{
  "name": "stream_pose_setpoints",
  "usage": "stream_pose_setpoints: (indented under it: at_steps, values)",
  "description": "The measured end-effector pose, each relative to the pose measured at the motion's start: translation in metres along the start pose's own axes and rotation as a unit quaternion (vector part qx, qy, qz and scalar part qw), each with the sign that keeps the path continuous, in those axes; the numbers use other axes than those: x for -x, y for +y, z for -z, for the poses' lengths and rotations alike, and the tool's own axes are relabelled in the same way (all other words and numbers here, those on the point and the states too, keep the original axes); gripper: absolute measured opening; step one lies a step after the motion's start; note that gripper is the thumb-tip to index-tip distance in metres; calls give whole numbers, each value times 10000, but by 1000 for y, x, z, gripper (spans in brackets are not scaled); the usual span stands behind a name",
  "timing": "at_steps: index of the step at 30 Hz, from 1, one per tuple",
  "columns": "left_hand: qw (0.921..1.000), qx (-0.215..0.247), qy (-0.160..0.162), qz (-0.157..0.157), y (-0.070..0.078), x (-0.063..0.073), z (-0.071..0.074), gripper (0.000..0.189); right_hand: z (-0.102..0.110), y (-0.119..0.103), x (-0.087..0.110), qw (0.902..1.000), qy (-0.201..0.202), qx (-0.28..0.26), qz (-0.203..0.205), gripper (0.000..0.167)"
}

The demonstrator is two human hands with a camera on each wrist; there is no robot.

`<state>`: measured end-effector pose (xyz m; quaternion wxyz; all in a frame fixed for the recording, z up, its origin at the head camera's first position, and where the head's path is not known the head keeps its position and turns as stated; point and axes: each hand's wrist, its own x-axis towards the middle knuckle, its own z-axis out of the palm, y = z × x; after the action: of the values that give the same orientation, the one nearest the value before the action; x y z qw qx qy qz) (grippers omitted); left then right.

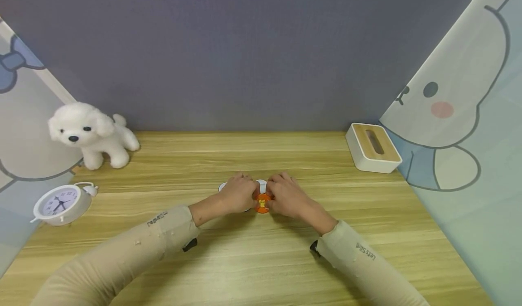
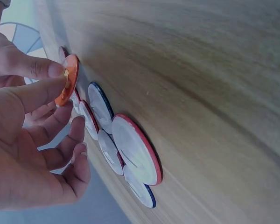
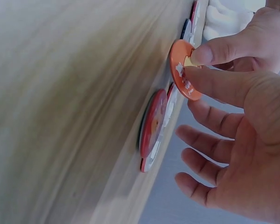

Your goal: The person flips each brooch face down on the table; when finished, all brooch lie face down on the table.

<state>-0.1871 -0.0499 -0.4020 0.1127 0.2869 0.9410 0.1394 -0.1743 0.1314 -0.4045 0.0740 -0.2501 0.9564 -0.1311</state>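
Observation:
Between my two hands an orange round disc [image 1: 263, 203] with a yellow figure on its face is held on edge, tilted above the table. The thumb and forefinger of my left hand [image 1: 241, 192] pinch one side of it; those of my right hand [image 1: 288, 196] pinch the other. In the left wrist view several thin white-faced discs with red or dark blue rims lie flat beyond my left hand, among them a red-rimmed white disc [image 2: 136, 149]. A red disc [image 3: 153, 123] lies near my right fingers in the right wrist view, overlapping a white one.
A white plush dog [image 1: 98, 136] stands at the back left of the wooden table [image 1: 244, 269], with a white alarm clock [image 1: 63, 204] in front of it. At the back right sits a white tissue box [image 1: 373, 147] with a wooden lid. A grey panel [image 1: 244, 56] rises behind.

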Motion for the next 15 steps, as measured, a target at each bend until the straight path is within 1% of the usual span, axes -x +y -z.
stream_pose_setpoints:
  at_steps: [3, 9, 12, 15]
  values:
    - [9998, 206, -49, -11, -1, -1, 2, 19, 2, 0, 1, 10000, 0, 0, 38, 24]
    - [9989, 458, -132, -15, -1, -2, 6, 17, 5, -1, 3, 9998, -20, -163, 86, 20]
    - [9979, 612, -184, -83, -1, -3, 7, 19, 4, -1, 3, 9998, 41, -189, 102, 19]
    - [9973, 674, -224, -173, -2, -4, 7, 23, 3, -1, 4, 9997, 145, -158, 80, 19]
